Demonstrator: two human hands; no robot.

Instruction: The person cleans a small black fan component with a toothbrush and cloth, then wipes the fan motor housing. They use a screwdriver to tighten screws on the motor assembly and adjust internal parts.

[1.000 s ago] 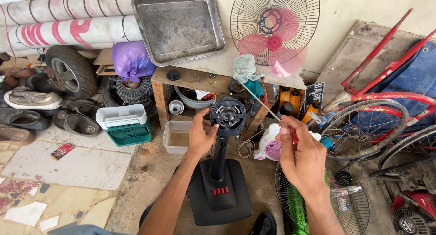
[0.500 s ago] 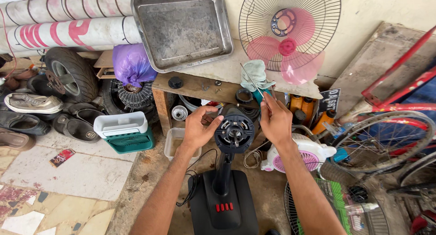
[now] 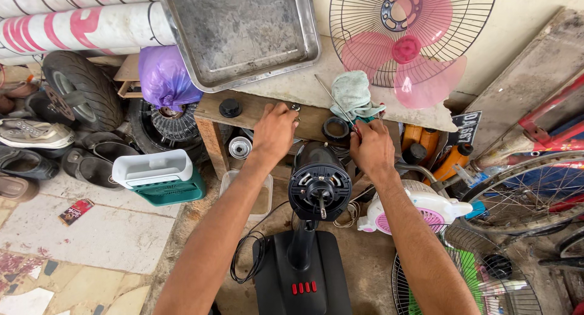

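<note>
Left hand (image 3: 275, 131) fingers touch worktop (image 3: 304, 87) edge, grasping nothing visible; right hand (image 3: 371, 147) clenched on screwdriver (image 3: 334, 101); red packet (image 3: 76, 211) at 9 o'clock

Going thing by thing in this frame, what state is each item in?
Fan motor: bare, no blade or guard, upright on its black base.
Screwdriver: gripped in right hand, tip up.
Left hand: on the shelf edge, whether it holds anything is unclear.
Pink fan: guard on, leaning on the wall.
Metal tray: empty, propped up.
Purple bag: tied shut.
</note>
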